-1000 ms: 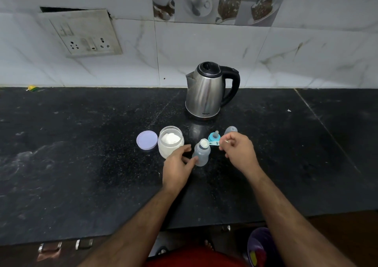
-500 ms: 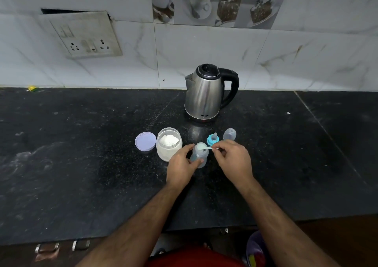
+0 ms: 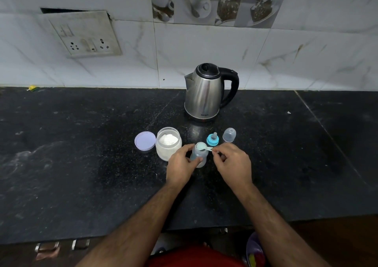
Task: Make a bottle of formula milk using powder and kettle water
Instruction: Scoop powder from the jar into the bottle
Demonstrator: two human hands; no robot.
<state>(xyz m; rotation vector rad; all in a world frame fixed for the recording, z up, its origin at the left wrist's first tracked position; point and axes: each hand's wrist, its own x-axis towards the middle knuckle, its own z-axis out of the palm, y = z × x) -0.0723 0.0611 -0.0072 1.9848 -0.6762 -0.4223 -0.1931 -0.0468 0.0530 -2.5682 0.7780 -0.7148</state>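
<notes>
Two bare forearms reach forward from the bottom edge over a black speckled stone tabletop (image 3: 81, 164). The left hand (image 3: 181, 164) curls its fingers and thumb around a small clear baby bottle (image 3: 198, 154), which stands upright with its mouth uncovered. The right hand (image 3: 233, 163) pinches the handle of a small pale scoop (image 3: 204, 148) between thumb and fingertips; the scoop's bowl lies at the open mouth of the bottle. Whether powder is in the scoop cannot be told.

Just left of the bottle, touching or nearly touching the left hand, stands an open clear jar (image 3: 168, 146) partly filled with white powder. Its round lilac lid (image 3: 145, 141) lies flat beside it on the left.

Just beyond the bottle stands the blue screw ring with its teat (image 3: 212, 139), upright on the stone. To its right is a clear domed bottle cap (image 3: 229, 135).

Farther back, a stainless steel electric kettle (image 3: 204, 95) with a black lid and a black handle stands near the wall, handle to the right.

Behind it rises a wall of white marbled tiles, with a grubby switch and socket panel (image 3: 86, 34) at upper left and a decorative tile strip (image 3: 212, 2) showing cups and desserts along the top.
</notes>
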